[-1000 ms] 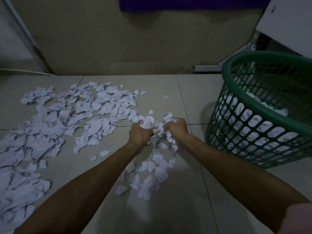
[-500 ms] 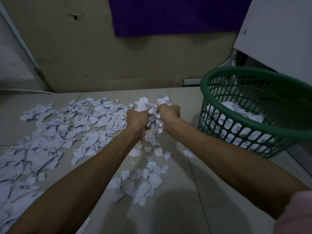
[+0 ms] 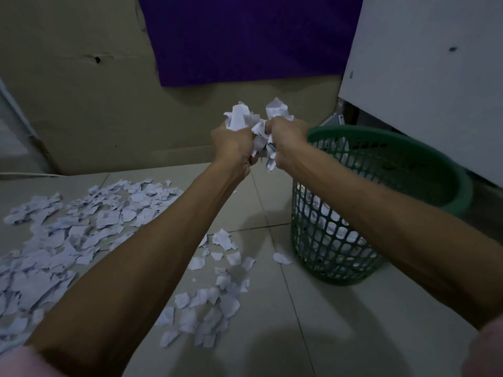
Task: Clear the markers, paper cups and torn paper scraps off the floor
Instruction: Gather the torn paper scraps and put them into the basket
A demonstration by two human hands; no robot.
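Observation:
My left hand (image 3: 231, 144) and my right hand (image 3: 285, 138) are pressed together and grip a bunch of torn white paper scraps (image 3: 257, 122), raised well above the floor beside the left rim of the green mesh basket (image 3: 337, 251). Scraps stick out above and below my fists. White paper fills the basket's lower part. A wide spread of torn paper scraps (image 3: 81, 227) covers the tiled floor at left, and a smaller patch of scraps (image 3: 209, 297) lies under my arms. A single scrap (image 3: 281, 258) lies by the basket's foot. No markers or cups are in sight.
A beige wall with a purple cloth (image 3: 245, 36) rises behind. A white panel (image 3: 424, 77) overhangs the basket at right. A thin cable (image 3: 30, 174) runs along the wall base at left. Grey tiled floor (image 3: 340, 322) lies in front of the basket.
Both hands have lifted the gathered scraps from the floor and carried them up and right, to the basket's rim. A few scraps dropped back to the floor.

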